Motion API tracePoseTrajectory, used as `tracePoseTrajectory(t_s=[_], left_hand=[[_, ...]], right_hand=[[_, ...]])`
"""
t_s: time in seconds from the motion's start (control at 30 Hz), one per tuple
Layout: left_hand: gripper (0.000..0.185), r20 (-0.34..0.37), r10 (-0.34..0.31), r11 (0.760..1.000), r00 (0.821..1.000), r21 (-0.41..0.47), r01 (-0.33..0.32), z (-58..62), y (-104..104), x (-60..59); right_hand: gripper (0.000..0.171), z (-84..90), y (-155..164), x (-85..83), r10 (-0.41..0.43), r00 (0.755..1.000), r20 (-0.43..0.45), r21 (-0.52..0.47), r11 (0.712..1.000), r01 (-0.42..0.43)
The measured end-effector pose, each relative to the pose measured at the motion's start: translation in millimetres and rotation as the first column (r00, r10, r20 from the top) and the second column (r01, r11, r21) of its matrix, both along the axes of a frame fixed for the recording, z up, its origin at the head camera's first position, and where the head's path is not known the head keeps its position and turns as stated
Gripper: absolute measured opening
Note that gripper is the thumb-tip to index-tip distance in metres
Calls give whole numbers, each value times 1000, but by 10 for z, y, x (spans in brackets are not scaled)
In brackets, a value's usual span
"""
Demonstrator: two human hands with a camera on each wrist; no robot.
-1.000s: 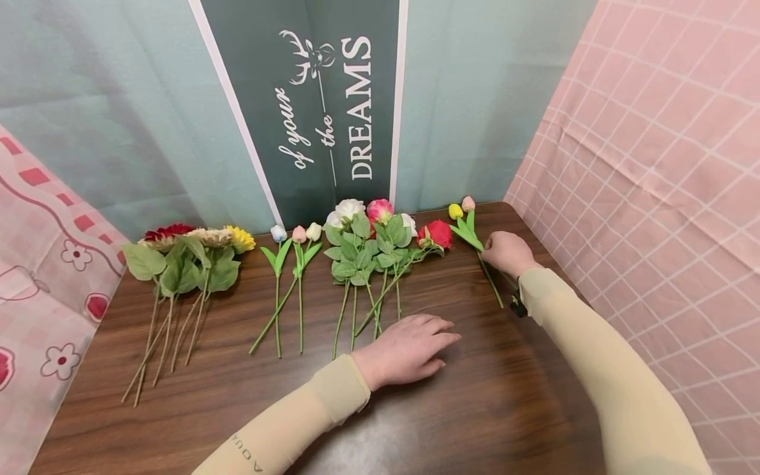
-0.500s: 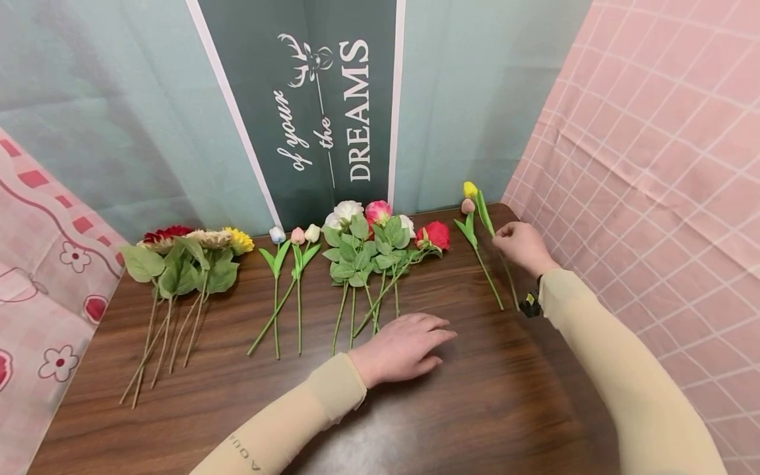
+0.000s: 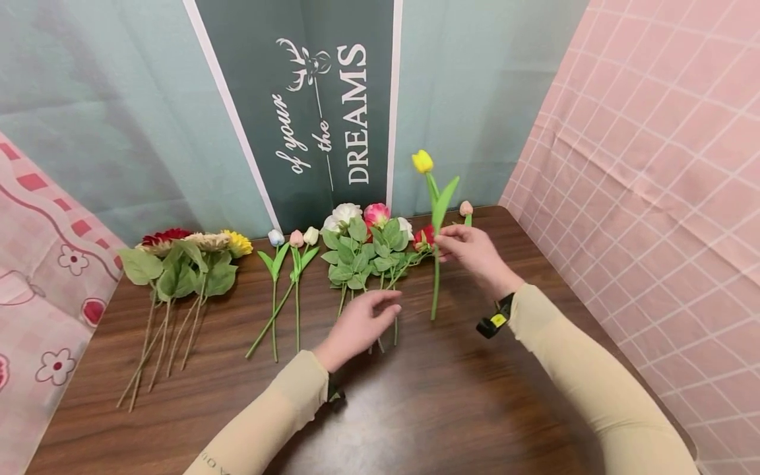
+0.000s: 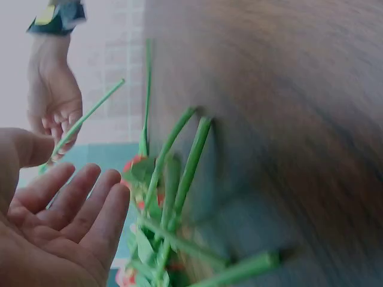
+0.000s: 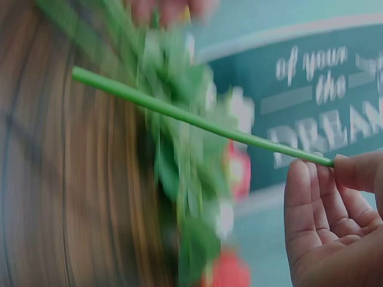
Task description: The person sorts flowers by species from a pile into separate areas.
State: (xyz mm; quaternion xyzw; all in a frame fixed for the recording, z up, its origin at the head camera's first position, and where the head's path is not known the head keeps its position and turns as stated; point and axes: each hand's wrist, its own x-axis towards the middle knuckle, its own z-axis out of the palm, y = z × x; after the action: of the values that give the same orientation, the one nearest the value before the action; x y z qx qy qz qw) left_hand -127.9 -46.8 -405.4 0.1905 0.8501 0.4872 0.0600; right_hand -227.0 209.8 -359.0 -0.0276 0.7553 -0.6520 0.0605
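Note:
My right hand (image 3: pixel 475 257) pinches the stem of a yellow tulip (image 3: pixel 439 204) between thumb and fingertips. The tulip is raised, bloom at the top, its stem's lower end (image 5: pixel 149 103) pointing down over the table. Relaxed and holding nothing, my left hand (image 3: pixel 359 326) hovers over the stems of the rose bunch (image 3: pixel 362 247); its fingers (image 4: pixel 108 221) are slightly bent in the left wrist view. Partly hidden behind the right hand, a pink tulip (image 3: pixel 466 209) lies at the table's back right. The red rose (image 3: pixel 423 237) is partly covered by the right fingertips.
White, pale pink and blue tulips (image 3: pixel 276 239) lie left of the roses. Farther left rests a bunch of long-stemmed flowers (image 3: pixel 196 257) with red, cream and yellow heads. A printed cloth (image 3: pixel 320 99) hangs behind the wooden table (image 3: pixel 427 396), and a pink checked cloth (image 3: pixel 653 165) borders the right side.
My right hand has separated the yellow tulip from the pink one, lifted it and carried it left toward the middle. My left hand has moved left and turned its palm inward.

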Motion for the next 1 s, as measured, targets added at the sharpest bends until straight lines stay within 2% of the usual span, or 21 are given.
tracePoseTrajectory(t_s=[0.1,0.23,0.37,0.47,0.6,0.8,0.87,1.0], left_hand=[[39,101,66,985,993,152,-81,31,-167,-21],[41,165,116,961,979,229,-152,71,-362,-14],[43,184,178,947,967,235,-219,67,-516,37],[40,191,202,938,961,244,-245,45,-605,77],[35,199,218,927,956,263,-266,36,-711,111],[29,209,275,902,938,282,-328,21,-895,139],[28,211,273,903,939,282,-325,11,-961,140],[26,210,303,912,929,218,-347,-12,-1138,154]], right_hand=[[36,30,-371,89,70,998,4,-85,994,-69],[29,56,-815,199,146,989,6,-146,979,-143],[24,57,-1180,274,205,979,19,-189,962,-198],[19,47,-1384,310,239,971,23,-212,950,-229],[14,43,-1555,346,252,967,25,-211,947,-241],[14,-14,-1730,359,284,958,27,-215,938,-272],[15,-35,-1780,357,300,953,40,-215,934,-285],[20,-79,-1861,346,344,937,63,-182,927,-328]])
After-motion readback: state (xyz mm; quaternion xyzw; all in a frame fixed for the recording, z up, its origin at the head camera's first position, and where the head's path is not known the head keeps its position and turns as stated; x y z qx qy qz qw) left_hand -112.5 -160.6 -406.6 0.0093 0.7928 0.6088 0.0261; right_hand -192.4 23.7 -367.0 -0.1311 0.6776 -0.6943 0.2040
